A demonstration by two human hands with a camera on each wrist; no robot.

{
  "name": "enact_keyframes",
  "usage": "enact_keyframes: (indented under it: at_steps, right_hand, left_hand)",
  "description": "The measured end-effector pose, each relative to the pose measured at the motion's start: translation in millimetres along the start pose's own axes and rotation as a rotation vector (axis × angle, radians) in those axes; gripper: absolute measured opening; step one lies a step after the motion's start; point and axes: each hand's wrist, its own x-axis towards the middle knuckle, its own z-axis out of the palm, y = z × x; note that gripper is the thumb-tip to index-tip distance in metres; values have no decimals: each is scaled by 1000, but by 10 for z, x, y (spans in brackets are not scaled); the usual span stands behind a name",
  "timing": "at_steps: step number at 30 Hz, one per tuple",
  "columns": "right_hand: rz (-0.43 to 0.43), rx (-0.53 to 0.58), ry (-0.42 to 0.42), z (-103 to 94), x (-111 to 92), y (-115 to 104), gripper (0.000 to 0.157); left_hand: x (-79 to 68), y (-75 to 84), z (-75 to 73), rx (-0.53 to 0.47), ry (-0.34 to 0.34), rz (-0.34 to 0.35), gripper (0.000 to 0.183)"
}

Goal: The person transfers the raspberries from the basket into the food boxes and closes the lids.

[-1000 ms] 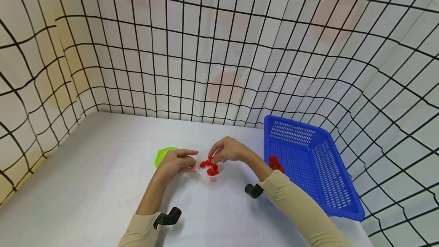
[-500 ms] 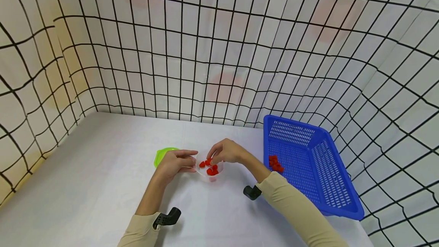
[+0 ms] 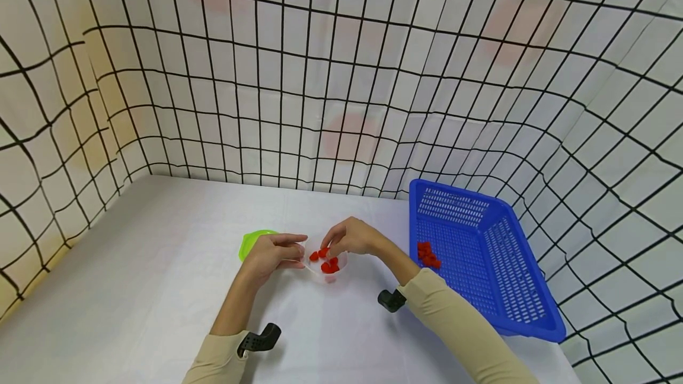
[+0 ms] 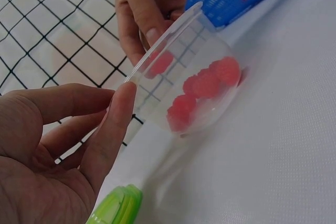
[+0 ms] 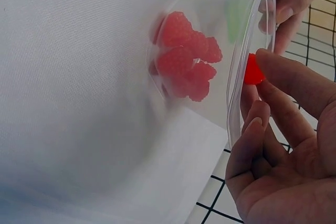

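A clear plastic bowl stands on the white tabletop with several red raspberries at its bottom. My left hand pinches the bowl's rim from the left, thumb and fingertips on the edge, as the left wrist view shows. Over the bowl's mouth my right hand pinches a single raspberry between thumb and finger, just inside the rim. Behind the left hand lies a bright green lid, partly hidden by that hand.
A blue plastic basket stands at the right, with a small cluster of red raspberries near its left wall. Black wire mesh with white cloth behind it encloses the back and sides of the white table.
My right hand has sunk slightly toward the bowl, still pinching the raspberry. The left hand keeps its hold on the rim.
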Motion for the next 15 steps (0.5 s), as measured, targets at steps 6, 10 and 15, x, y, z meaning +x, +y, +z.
enact_keyframes:
  at_steps: [6,10,15]
  right_hand:
    - [1,-1,-7,-12,-6,17,18]
    - [3,2,-10,-13,-11,23,19]
    - [8,5,-7,-16,-1,26,19]
  left_hand:
    - [-2,-2,3,5,0,1,40]
    - [-8,8,5,10,1,1,40]
    - [-16,19,9,9,2,1,40]
